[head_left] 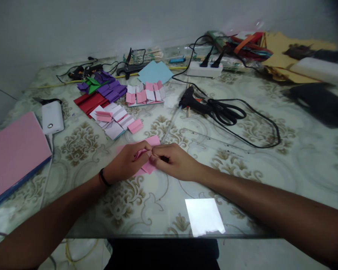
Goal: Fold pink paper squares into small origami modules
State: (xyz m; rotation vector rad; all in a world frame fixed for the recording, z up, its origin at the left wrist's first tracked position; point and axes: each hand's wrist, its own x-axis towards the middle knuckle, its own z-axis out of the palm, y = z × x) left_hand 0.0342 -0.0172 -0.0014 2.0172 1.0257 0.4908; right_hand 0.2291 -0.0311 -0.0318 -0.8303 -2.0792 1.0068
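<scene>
A folded piece of pink paper (148, 167) is held low over the patterned table between my two hands. My left hand (126, 160), with a dark band at the wrist, pinches the paper from the left, thumb and index finger together. My right hand (176, 161) meets it from the right, its thumb and fingertips closed at the paper's edge. Both hands cover much of the paper, so its full shape is hidden. Just beyond lie folded white and pink paper pieces (115, 120), and farther back a row of pink and white folded pieces (145, 93).
A black glue gun (191, 99) with a coiled cable lies beyond my right hand, near a clear ruler (214, 140). Red folded paper (90, 102), purple folded paper (112, 90), blue sheets (155, 72), a power strip (205, 69), a white power bank (53, 117) and a pink paper stack (15, 153) surround the workspace.
</scene>
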